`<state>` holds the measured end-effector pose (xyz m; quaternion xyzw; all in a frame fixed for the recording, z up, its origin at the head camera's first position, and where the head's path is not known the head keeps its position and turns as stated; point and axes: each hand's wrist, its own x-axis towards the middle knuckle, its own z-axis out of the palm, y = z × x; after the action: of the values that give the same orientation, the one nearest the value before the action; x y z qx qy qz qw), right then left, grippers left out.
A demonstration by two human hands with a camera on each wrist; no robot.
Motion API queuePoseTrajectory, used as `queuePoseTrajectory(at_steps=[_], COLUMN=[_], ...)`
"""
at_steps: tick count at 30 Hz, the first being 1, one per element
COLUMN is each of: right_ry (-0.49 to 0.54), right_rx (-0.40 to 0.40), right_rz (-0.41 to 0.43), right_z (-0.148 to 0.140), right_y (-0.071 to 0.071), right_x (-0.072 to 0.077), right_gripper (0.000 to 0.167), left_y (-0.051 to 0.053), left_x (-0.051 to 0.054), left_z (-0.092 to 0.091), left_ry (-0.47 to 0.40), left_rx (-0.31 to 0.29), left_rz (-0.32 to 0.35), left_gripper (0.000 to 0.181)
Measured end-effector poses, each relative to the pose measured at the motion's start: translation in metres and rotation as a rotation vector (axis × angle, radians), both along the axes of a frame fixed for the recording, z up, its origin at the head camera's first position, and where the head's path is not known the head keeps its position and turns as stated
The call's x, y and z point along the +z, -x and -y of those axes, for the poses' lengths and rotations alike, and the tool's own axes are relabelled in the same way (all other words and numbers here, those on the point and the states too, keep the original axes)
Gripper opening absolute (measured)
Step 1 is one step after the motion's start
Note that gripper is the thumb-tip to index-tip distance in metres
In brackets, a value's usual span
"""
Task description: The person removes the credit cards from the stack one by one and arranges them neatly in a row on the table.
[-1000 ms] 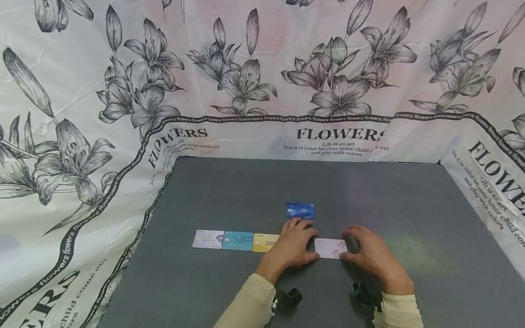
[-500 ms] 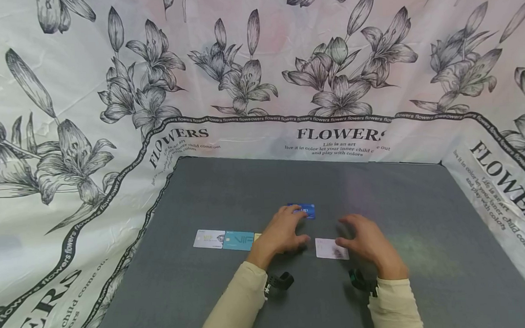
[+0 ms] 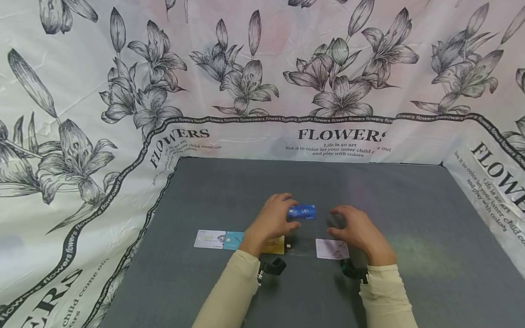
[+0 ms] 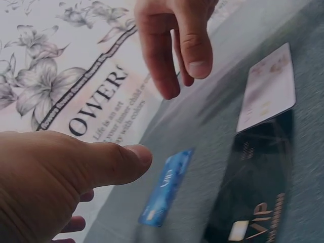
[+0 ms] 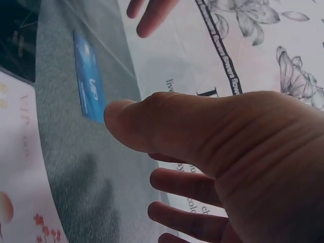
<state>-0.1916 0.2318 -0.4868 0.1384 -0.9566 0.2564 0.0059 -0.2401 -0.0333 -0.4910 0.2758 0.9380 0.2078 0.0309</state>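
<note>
A blue VIP card (image 3: 302, 212) lies on the dark table, above a row of cards. My left hand (image 3: 270, 221) hovers at its left, fingers loosely bent and holding nothing. To the card's right my right hand (image 3: 359, 230) is raised, thumb and fingers apart, also without anything in them. The row's right end is a pale pink card (image 3: 332, 249); its left edge meets a black VIP card (image 4: 258, 182), which barely stands out from the table. Further left come a gold card (image 3: 276, 245), a teal card (image 3: 233, 240) partly behind my left hand, and a white card (image 3: 209, 238).
A white cloth (image 3: 244, 140) printed with flowers and lettering rises behind the table and along both sides. The dark grey tabletop (image 3: 423, 211) extends to the right of my right hand. Dark straps (image 3: 273, 267) sit at the wrists.
Both hands have let go of the pink card's area and risen away toward the blue card. The left hand shifted left and up, uncovering the black card; the cards stay put.
</note>
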Motion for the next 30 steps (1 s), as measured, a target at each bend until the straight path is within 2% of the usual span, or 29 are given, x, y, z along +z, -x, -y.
queuePoseTrajectory(at_steps=[6, 12, 17, 24, 30], right_ry=[0.005, 0.009, 0.008, 0.0, 0.007], right_rx=[-0.003, -0.011, -0.005, 0.001, 0.012], right_rz=[0.019, 0.049, 0.045, 0.052, 0.049], right_z=[0.005, 0.009, 0.012, 0.016, 0.019], right_y=[0.008, 0.016, 0.026, 0.039, 0.046], right_x=[0.002, 0.004, 0.002, -0.006, -0.013], right_gripper=[0.053, 0.059, 0.059, 0.056, 0.057], left_y=[0.01, 0.015, 0.02, 0.028, 0.034], left_x=[0.004, 0.005, 0.005, 0.001, -0.008], left_z=[0.009, 0.015, 0.016, 0.011, 0.009], left_ry=[-0.019, -0.032, -0.044, -0.001, 0.036], left_rx=[0.02, 0.043, 0.042, 0.037, 0.043], left_rz=[0.001, 0.051, 0.05, 0.047, 0.049], left_gripper=[0.06, 0.061, 0.061, 0.061, 0.06])
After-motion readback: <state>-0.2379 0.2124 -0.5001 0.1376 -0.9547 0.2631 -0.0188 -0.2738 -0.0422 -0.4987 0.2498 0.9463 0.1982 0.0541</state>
